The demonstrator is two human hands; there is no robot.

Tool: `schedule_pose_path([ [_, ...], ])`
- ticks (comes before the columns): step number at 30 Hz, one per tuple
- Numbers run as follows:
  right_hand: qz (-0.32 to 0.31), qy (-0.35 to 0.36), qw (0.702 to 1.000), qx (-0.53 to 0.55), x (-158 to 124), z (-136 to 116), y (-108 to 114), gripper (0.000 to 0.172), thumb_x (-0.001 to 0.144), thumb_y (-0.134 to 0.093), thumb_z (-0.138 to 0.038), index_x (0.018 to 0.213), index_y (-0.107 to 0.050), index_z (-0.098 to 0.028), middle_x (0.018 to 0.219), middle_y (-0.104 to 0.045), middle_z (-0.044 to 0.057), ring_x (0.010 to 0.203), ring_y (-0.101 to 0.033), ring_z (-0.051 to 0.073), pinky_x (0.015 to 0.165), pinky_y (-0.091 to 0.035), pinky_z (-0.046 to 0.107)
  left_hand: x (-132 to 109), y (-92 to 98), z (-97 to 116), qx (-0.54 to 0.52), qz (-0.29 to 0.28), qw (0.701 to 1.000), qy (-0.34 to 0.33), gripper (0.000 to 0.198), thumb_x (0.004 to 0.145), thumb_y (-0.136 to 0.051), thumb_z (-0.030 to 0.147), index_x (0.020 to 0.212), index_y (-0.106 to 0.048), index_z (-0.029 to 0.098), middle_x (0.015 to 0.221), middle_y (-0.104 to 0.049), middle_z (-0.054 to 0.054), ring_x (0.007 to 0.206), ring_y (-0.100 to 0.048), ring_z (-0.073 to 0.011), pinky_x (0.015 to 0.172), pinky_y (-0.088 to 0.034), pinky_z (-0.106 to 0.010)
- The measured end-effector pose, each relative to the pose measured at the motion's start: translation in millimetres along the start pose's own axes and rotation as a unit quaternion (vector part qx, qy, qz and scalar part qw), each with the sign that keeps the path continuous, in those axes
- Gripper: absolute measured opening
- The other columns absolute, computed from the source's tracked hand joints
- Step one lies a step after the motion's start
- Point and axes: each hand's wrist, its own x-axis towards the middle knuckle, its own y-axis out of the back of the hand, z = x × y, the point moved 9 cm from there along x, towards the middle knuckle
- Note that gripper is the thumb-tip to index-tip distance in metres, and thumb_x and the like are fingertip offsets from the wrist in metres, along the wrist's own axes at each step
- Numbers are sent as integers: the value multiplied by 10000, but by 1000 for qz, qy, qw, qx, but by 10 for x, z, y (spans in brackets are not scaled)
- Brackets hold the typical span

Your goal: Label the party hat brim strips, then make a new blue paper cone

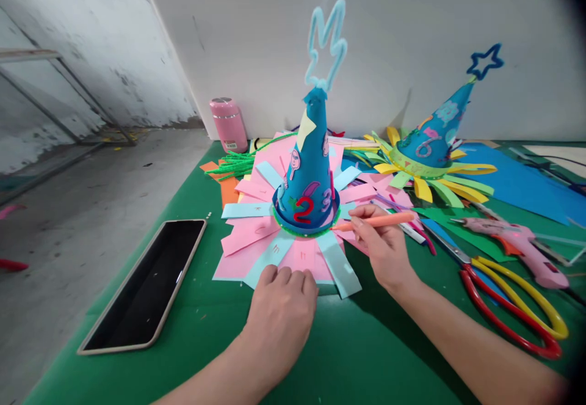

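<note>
A blue paper cone hat (304, 160) stands upright with a red 2, other cut-outs and a light-blue pipe-cleaner shape (345, 47) on its tip. Pink and light-blue paper strips (336, 264) fan out round its base, a few with small marks. My right hand (387, 246) pinches an orange marker (379, 220), its tip at the lower right edge of the brim. My left hand (281, 307) is closed, knuckles up, over the ends of the front strips; its fingertips are hidden.
At left lies a phone (146, 283). A pink bottle (229, 125) and green pipe cleaners (235, 165) are behind. To the right are a second cone hat (433, 130), scissors (508, 307) and a pink glue gun (526, 246) on the green table (348, 356).
</note>
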Motion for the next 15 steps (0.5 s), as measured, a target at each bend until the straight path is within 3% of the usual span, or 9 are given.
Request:
schedule_pose_path([
  [4,-68,11,997,-40,-28,-25,59,74,777,-533,-266,822,-559,-214,793,-552,3,660,-508,117,573,-419,227,42,89,64,-13,24,999,-18,286,802,-436,132,1070,-532,113,727,-562,-42,657,-503,-191,614,-379,-348],
  [7,-98,1,994,-42,-77,39,80,78,788,-534,-273,818,-576,-213,817,-570,11,761,-540,142,666,-447,254,128,127,187,-51,18,998,-24,320,845,-392,253,1102,-521,114,766,-565,-56,709,-501,-206,673,-385,-378],
  [11,-76,7,997,-20,-86,71,107,85,809,-518,-279,796,-577,-219,771,-573,-5,775,-552,136,714,-445,260,267,87,398,-87,-21,995,-32,501,805,-388,488,1071,-537,90,825,-575,-86,770,-495,-249,685,-389,-420],
  [15,-53,18,998,-1,-75,61,112,80,812,-518,-280,806,-578,-227,786,-578,-7,794,-560,134,717,-452,255,342,44,495,-76,-23,996,-38,388,806,-423,422,968,-577,105,780,-579,-70,693,-499,-230,601,-387,-390],
])
